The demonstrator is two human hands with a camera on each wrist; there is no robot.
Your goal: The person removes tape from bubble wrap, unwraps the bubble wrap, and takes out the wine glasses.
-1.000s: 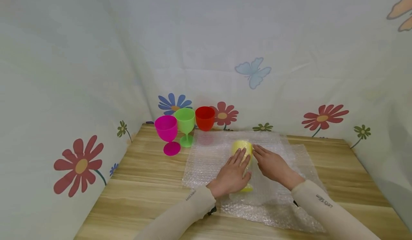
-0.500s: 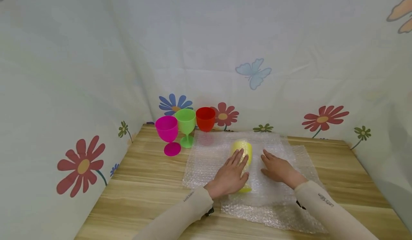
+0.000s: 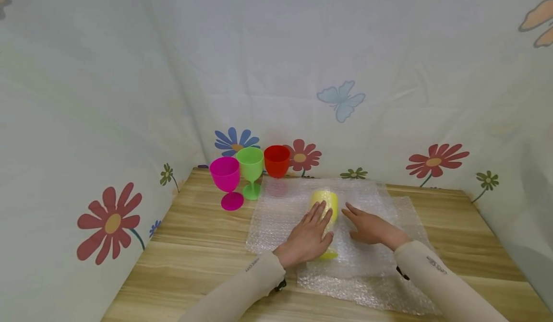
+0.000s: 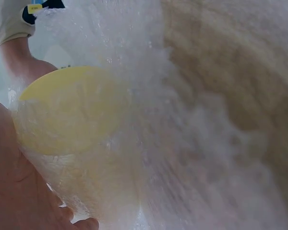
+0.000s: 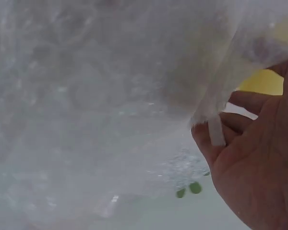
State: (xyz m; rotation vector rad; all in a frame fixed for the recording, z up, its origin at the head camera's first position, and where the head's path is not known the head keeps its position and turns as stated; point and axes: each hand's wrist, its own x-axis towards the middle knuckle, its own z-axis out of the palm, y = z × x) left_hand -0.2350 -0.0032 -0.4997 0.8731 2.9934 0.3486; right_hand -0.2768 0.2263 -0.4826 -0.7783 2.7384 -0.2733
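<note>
A yellow goblet lies on its side under a layer of bubble wrap, its foot toward the front. My left hand rests on the wrapped goblet with its fingers straight and spread. Right of the goblet, my right hand is low over the bubble wrap, fingers extended toward it. In the right wrist view, a short whitish translucent strip lies across the fingers of that hand, beside the edge of the wrap. The left wrist view shows the goblet's round yellow foot through the wrap.
A magenta goblet, a green goblet and a red goblet stand at the back left of the wooden table. A second sheet of bubble wrap sticks out at the front and right. A flowered cloth hangs behind.
My right hand has drawn away from the goblet's right side, then come a little back toward it. My left hand has stayed on the goblet.
</note>
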